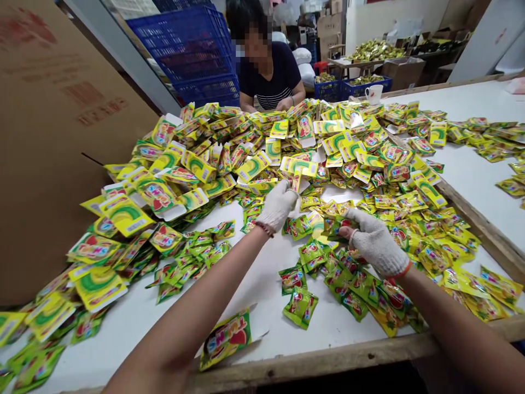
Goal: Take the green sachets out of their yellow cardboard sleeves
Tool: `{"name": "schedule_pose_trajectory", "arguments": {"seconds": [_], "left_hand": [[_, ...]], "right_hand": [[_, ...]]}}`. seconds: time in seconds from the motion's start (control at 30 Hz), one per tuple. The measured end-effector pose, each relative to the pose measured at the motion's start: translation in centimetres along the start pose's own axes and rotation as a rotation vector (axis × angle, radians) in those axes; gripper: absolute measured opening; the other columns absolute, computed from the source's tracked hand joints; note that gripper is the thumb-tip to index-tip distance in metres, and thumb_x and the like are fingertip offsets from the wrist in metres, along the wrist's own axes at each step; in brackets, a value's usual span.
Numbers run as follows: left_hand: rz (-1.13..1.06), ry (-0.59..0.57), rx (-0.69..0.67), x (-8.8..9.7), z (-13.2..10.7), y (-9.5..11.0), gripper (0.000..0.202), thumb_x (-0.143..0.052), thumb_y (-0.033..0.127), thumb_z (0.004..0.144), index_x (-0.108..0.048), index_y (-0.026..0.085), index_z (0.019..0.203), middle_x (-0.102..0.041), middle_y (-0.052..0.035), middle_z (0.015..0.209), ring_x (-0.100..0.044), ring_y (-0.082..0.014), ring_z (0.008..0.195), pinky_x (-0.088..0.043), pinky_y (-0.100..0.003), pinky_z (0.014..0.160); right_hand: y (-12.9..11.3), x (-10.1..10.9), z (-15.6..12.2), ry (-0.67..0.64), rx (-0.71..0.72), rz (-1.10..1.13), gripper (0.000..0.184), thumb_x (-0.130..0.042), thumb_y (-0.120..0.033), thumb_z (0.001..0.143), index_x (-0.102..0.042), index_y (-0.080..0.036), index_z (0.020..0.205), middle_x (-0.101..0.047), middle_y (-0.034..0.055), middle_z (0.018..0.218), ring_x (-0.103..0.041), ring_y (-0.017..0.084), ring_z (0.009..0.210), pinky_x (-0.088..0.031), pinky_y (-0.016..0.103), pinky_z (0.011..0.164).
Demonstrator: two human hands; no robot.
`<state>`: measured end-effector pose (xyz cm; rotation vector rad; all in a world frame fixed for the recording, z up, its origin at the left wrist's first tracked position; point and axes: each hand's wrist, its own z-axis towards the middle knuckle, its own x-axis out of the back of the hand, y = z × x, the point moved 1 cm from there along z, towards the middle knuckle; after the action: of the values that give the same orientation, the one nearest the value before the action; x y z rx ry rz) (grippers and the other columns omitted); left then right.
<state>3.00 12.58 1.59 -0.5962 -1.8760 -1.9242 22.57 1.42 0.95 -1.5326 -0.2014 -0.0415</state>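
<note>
My left hand (279, 205), in a white knit glove with a bracelet at the wrist, is closed on a small yellow box (297, 179) seen nearly edge-on. To its right, my right hand (375, 241), also gloved, pinches a green sachet (338, 225) between thumb and fingers. Green sachets (314, 256) lie loose on the white tabletop (262, 295) below and between my hands. Yellow sachets (438, 251) spread out to the right. Beyond my hands rises a heap of yellow printed boxes (254, 167), several with white flaps open.
An open yellow box (225, 338) lies by the wooden front edge (353, 354). A wooden strip (476, 219) runs along the right. A large carton (53, 137) stands at left, blue crates (184, 49) behind. Across the heap sits another person (270, 76); a mug (373, 94) stands nearby.
</note>
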Motion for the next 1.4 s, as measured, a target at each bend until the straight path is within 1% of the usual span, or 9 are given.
{"name": "schedule_pose_trajectory", "arguments": {"seconds": [0.1,0.2,0.33,0.47,0.6,0.73,0.97,1.2,1.4], "left_hand": [[-0.303,-0.339,0.060,1.1,-5.0,0.5,0.043,-0.051,0.035,0.068,-0.064,0.014,0.103,-0.069,-0.0084,0.089,-0.065,-0.0234,0.081,-0.053,-0.033,0.066],[-0.461,-0.586,0.086,2.1,-9.4,0.4,0.047,-0.054,0.040,0.069,-0.067,0.014,0.106,-0.071,-0.0102,0.094,-0.067,-0.0268,0.089,-0.055,-0.037,0.074],[-0.145,-0.254,-0.106,2.9,-12.1,-0.3,0.055,-0.050,0.049,0.084,-0.057,0.015,0.126,-0.066,-0.0133,0.120,-0.061,-0.0292,0.111,-0.050,-0.044,0.095],[0.407,0.062,-0.467,1.5,-13.1,-0.9,0.084,-0.074,0.047,0.067,-0.043,0.015,0.138,-0.053,-0.0186,0.137,-0.046,-0.0370,0.128,-0.035,-0.054,0.109],[0.629,0.041,-0.405,-0.2,-13.2,-2.5,0.058,-0.069,0.026,0.068,-0.050,0.016,0.122,-0.064,-0.0141,0.110,-0.060,-0.0317,0.104,-0.048,-0.046,0.092],[0.551,0.015,-0.330,0.2,-13.2,-3.5,0.039,-0.067,0.029,0.070,-0.052,0.022,0.105,-0.063,-0.0080,0.100,-0.061,-0.0267,0.094,-0.052,-0.039,0.083],[0.592,-0.073,-0.537,0.2,-13.6,-3.6,0.047,-0.064,0.020,0.068,-0.052,0.019,0.113,-0.063,-0.0107,0.108,-0.060,-0.0286,0.101,-0.050,-0.042,0.089],[0.670,-0.184,-0.520,-0.4,-13.5,-3.5,0.048,-0.064,0.021,0.070,-0.056,0.011,0.116,-0.064,-0.0151,0.107,-0.060,-0.0316,0.098,-0.051,-0.045,0.087],[0.651,-0.112,-0.607,-0.2,-13.7,-3.5,0.055,-0.067,0.030,0.074,-0.052,0.013,0.124,-0.064,-0.0154,0.112,-0.060,-0.0315,0.102,-0.051,-0.046,0.088]], "right_hand": [[-0.2,1.3,0.2,0.058,0.014,0.066,0.047,-0.066,-0.040,0.077,-0.060,-0.018,0.118,-0.064,0.0045,0.090,-0.062,0.018,0.077,-0.054,0.033,0.067],[-0.6,1.7,0.2,-0.078,0.036,-0.026,0.039,-0.069,-0.044,0.076,-0.066,-0.018,0.105,-0.065,0.0051,0.090,-0.062,0.020,0.081,-0.053,0.032,0.070],[-0.8,0.7,-0.1,-0.121,0.002,-0.115,0.029,-0.068,-0.042,0.076,-0.066,-0.016,0.089,-0.064,0.0037,0.083,-0.059,0.017,0.075,-0.049,0.028,0.067],[-0.4,-0.8,-0.4,-0.089,-0.060,-0.049,0.031,-0.065,-0.043,0.077,-0.064,-0.016,0.092,-0.062,0.0010,0.076,-0.055,0.014,0.067,-0.047,0.026,0.060],[0.1,-1.3,-0.5,-0.044,-0.027,-0.064,0.033,-0.066,-0.042,0.076,-0.064,-0.015,0.095,-0.063,0.0021,0.079,-0.056,0.016,0.070,-0.048,0.028,0.063],[0.0,-0.8,-0.6,-0.012,0.031,-0.175,0.028,-0.064,-0.039,0.080,-0.066,-0.017,0.097,-0.064,0.0032,0.082,-0.057,0.017,0.073,-0.048,0.028,0.063],[-0.3,-1.0,-0.9,-0.269,-0.010,-0.402,0.016,-0.063,-0.030,0.079,-0.072,-0.017,0.081,-0.062,-0.0008,0.070,-0.055,0.014,0.066,-0.042,0.024,0.058],[0.2,-2.3,-1.4,-0.169,0.221,-0.571,0.013,-0.056,-0.019,0.084,-0.068,-0.018,0.089,-0.066,0.0034,0.083,-0.058,0.018,0.078,-0.044,0.029,0.072],[-0.7,-1.8,-1.4,-0.201,0.140,-0.591,0.006,-0.060,-0.022,0.081,-0.065,-0.018,0.079,-0.061,-0.0006,0.073,-0.053,0.014,0.069,-0.040,0.025,0.064]]}}
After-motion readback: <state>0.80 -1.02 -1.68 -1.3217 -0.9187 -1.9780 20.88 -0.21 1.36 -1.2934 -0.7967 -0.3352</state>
